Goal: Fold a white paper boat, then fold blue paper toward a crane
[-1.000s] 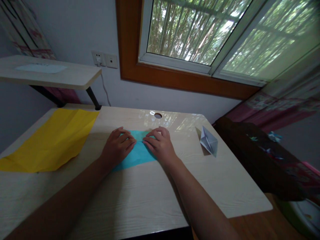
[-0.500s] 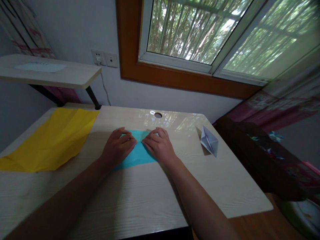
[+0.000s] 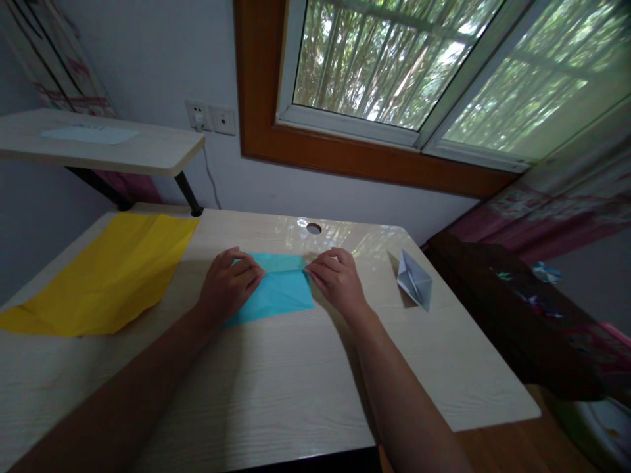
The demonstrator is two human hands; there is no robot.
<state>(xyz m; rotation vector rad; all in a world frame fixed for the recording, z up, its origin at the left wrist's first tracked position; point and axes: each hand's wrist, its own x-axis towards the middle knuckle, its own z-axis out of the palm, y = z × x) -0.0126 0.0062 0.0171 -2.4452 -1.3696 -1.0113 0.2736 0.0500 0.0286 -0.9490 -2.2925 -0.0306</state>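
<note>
Hands have slid apart: right hand point(image 3: 340, 284) now at the blue paper point(image 3: 279, 291)'s 3 o'clock edge, left hand point(image 3: 227, 286) at 9, fingers flat, pressing, not gripping.

A blue paper point(image 3: 279, 289) lies flat on the desk point(image 3: 276, 387), its far edge folded over into a narrow strip, with both hands pressing on its left and right ends
</note>
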